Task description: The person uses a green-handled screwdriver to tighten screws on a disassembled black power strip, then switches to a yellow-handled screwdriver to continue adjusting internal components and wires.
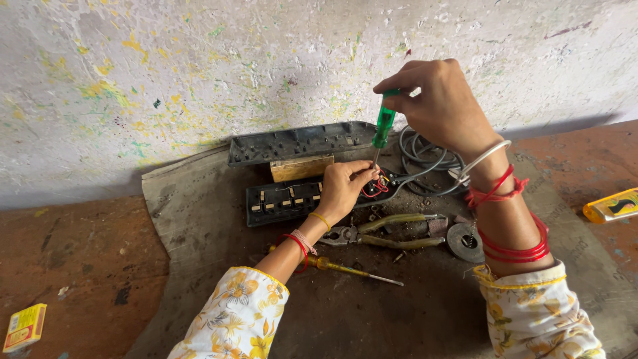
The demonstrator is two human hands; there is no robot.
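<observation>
Grimy sacking (199,213) covers the floor below a paint-flecked wall (199,66). Nearest lie a yellow-handled screwdriver (345,268), pliers (385,234) and a tape roll (465,242). Beyond them, the left hand (342,189) pinches red wires (375,189) at the end of the opened power strip (299,198), while the right hand (438,103) grips a green screwdriver (383,126), tip down at the wires. Its cover (299,143) is off, behind; the wiring work looks unfinished.

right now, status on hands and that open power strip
Right hand grips green screwdriver, tip down in open power strip. Left hand pinches red wires. Pliers alongside, apart.
</observation>
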